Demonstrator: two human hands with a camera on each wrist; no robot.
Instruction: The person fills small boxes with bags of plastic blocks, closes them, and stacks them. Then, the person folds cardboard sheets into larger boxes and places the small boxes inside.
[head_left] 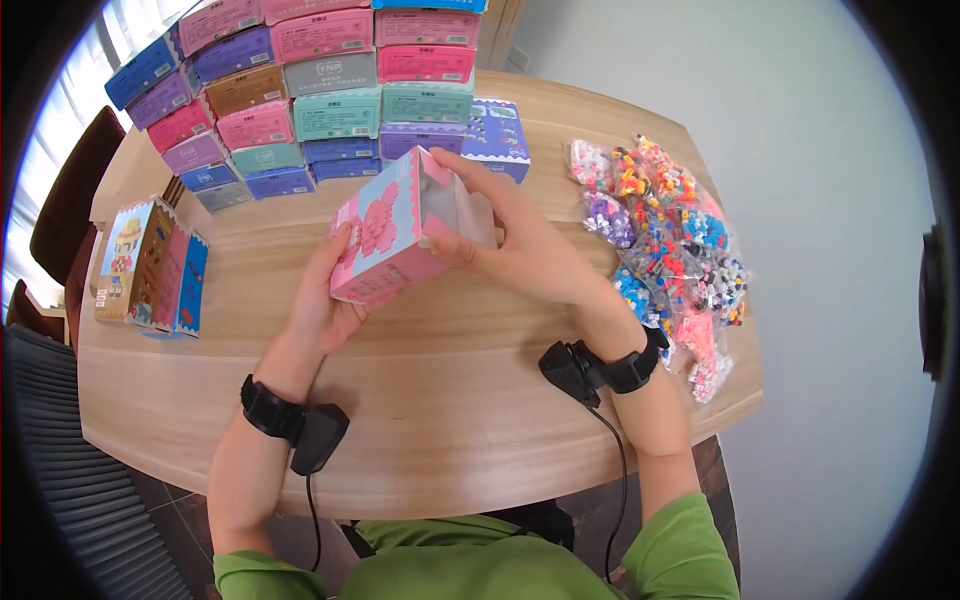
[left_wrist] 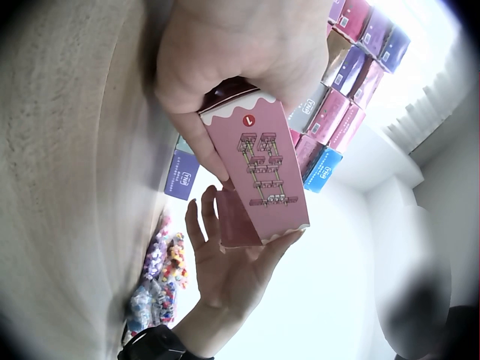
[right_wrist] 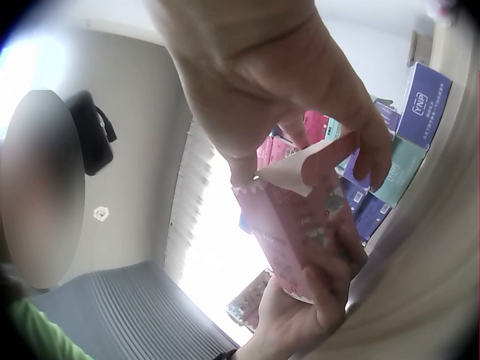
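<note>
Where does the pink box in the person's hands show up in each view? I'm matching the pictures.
Head: the pink box is left of centre, slightly above the middle.
Left wrist: the pink box is near the centre, between the left hand above and right hand below.
Right wrist: right of centre, mostly in the lower half.
Shared landmark: the stack of boxes, upper left, upper right and right respectively.

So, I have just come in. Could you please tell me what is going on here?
A person holds a pink box above the wooden table. The left fingers grip its lower part, and the right fingers are at its open end, where a flap sticks out. Stacked boxes stand behind, and bags of small colourful pieces lie on the right.
</note>
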